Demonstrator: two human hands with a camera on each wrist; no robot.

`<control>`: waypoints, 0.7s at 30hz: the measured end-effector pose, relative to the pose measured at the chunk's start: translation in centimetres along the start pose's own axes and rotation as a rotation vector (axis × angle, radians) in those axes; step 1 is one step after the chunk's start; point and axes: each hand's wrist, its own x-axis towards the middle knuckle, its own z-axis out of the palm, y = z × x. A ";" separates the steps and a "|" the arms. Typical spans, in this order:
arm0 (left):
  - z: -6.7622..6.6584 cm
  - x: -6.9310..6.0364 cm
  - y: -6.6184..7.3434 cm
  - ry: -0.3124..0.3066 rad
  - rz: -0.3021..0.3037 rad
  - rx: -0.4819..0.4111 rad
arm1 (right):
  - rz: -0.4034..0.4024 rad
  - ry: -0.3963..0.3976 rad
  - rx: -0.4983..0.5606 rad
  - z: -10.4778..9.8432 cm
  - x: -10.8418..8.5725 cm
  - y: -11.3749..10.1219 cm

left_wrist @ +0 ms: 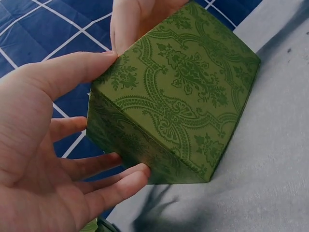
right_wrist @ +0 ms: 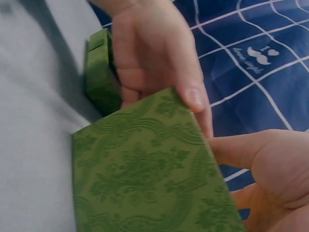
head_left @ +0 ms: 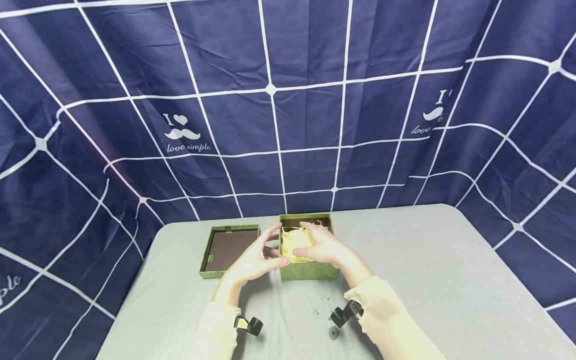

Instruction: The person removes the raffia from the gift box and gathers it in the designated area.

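Observation:
A green patterned box [head_left: 308, 271] stands uncovered on the table, with pale yellow shredded paper [head_left: 292, 241] inside. My left hand [head_left: 256, 257] holds the box by its near left corner. Its thumb lies at the rim, and the other fingers touch the outer left wall [left_wrist: 104, 130]. Over the filling, my right hand [head_left: 321, 245] reaches in from the right with thumb and forefinger spread apart. In the right wrist view, the near wall [right_wrist: 145, 174] of the box hides most of the right fingertips.
Left of the box lies a shallow green lid [head_left: 229, 250], its brown inside facing up. Both stand on a grey-covered table [head_left: 414, 280]. Dark blue curtains [head_left: 310, 120] with white lines hang behind and at both sides. Small dark specks [head_left: 317, 312] show on the cloth.

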 end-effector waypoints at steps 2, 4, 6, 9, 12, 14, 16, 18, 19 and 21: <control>0.0 0.0 0.1 -0.003 -0.006 -0.004 | 0.033 0.010 -0.011 0.4 0.2 0.0; 0.0 -0.1 0.1 -0.004 -0.005 -0.011 | 0.062 0.024 -0.014 0.6 0.4 -0.1; 0.0 0.0 0.1 -0.005 -0.004 -0.018 | 0.084 0.034 -0.013 0.7 0.6 -0.1; 0.0 0.0 0.0 -0.005 -0.006 -0.026 | 0.107 0.024 0.001 0.8 1.0 0.1; 0.0 0.0 0.0 -0.005 -0.016 -0.030 | 0.125 0.000 0.015 0.9 1.3 0.2; 0.1 0.0 0.0 -0.004 -0.021 -0.032 | 0.131 -0.018 0.035 0.9 1.5 0.3; 0.1 0.0 0.0 -0.002 -0.024 -0.034 | 0.132 -0.035 0.057 0.9 1.7 0.4; 0.1 0.0 0.0 0.002 -0.029 -0.033 | 0.125 -0.052 0.092 1.1 1.9 0.5; 0.1 0.0 -0.1 0.004 -0.030 -0.034 | 0.121 -0.062 0.115 1.1 2.0 0.5; 0.1 0.0 -0.2 0.005 -0.033 -0.036 | 0.114 -0.074 0.151 1.2 2.2 0.5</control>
